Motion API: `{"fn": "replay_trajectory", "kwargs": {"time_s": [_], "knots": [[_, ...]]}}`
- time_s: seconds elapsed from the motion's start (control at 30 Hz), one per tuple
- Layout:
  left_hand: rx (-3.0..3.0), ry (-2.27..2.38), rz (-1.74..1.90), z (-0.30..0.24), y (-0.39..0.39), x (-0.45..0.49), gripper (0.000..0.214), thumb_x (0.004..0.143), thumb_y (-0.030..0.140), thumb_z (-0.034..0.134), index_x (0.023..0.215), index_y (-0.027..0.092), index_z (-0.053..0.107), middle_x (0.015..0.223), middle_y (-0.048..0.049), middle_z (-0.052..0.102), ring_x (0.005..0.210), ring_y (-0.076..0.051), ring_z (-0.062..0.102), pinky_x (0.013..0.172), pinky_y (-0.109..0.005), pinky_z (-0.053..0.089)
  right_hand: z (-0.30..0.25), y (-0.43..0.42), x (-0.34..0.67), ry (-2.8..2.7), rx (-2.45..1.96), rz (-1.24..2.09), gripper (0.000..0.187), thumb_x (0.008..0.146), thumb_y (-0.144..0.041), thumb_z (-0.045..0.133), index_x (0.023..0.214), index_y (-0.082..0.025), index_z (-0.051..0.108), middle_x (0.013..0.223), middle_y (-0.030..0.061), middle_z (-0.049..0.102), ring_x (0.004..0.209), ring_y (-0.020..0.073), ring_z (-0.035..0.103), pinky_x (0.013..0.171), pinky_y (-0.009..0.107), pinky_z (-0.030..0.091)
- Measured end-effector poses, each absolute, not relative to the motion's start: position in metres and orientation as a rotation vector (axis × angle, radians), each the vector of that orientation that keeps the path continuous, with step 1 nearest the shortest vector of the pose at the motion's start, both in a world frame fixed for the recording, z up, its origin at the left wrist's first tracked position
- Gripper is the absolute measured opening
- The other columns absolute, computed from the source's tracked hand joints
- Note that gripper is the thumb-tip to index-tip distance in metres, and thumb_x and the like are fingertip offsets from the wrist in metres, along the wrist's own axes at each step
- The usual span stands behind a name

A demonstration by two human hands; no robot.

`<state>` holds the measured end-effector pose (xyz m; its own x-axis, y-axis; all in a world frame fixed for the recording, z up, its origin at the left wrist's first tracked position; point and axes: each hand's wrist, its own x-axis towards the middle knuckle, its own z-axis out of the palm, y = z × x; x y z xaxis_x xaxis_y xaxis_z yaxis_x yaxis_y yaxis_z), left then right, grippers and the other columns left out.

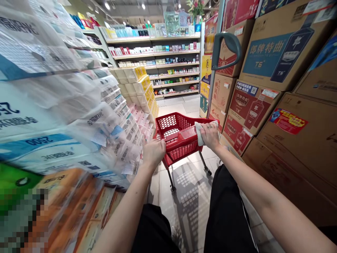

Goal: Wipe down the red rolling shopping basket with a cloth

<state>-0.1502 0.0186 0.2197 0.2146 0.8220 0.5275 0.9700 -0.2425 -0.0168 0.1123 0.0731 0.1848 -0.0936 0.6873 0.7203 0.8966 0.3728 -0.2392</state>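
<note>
A red plastic shopping cart [181, 135] on thin metal legs with casters stands in front of me, and its basket shows nothing inside. My left hand [154, 151] is closed around the left end of the cart's near rim. At the right end of that rim, my right hand [210, 135] is closed on a white cloth [199, 133], pressing it against the red plastic. Part of the cloth hangs below my fingers, and part shows past them.
Stacked tissue packs [86, 123] line the left side closely. Cardboard liquor cartons [273, 49] rise on the right. A grey handle [226, 51] on a metal pole stands beside them. Ahead, shelves [158, 56] hold small boxes and bottles, beyond the tiled floor [179, 105].
</note>
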Motion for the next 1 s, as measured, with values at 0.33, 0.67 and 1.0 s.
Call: {"fn": "replay_trajectory", "kwargs": {"time_s": [0.33, 0.67, 1.0], "knots": [[-2.079, -1.776, -0.342, 0.227, 0.017, -0.137, 0.057, 0.091, 0.042, 0.016, 0.076, 0.016, 0.065, 0.071, -0.0110, 0.068, 0.065, -0.021, 0.063, 0.055, -0.027, 0.031, 0.197, 0.086, 0.147, -2.272, -1.203, -0.263, 0.044, 0.094, -0.037, 0.020, 0.103, -0.014, 0.057, 0.094, 0.0093, 0.062, 0.094, 0.0212, 0.053, 0.092, 0.037, 0.032], [-2.044, -1.812, -0.356, 0.223, 0.018, -0.164, 0.055, 0.091, 0.042, 0.018, 0.071, 0.016, 0.063, 0.073, -0.0105, 0.067, 0.066, -0.020, 0.061, 0.055, -0.027, 0.028, 0.181, 0.140, 0.169, -1.993, -1.116, 0.197, 0.054, 0.093, -0.047, 0.016, 0.099, -0.017, 0.059, 0.108, 0.0082, 0.060, 0.104, 0.0192, 0.052, 0.092, 0.034, 0.038], [-2.008, -1.888, -0.372, 0.222, 0.042, -0.173, 0.059, 0.091, 0.042, 0.017, 0.071, 0.014, 0.065, 0.073, -0.0125, 0.068, 0.068, -0.022, 0.062, 0.056, -0.028, 0.031, 0.177, 0.148, 0.130, -1.744, -1.342, 0.091, 0.054, 0.093, -0.044, 0.016, 0.112, -0.015, 0.057, 0.116, 0.0120, 0.057, 0.109, 0.0219, 0.050, 0.092, 0.037, 0.036]]}}
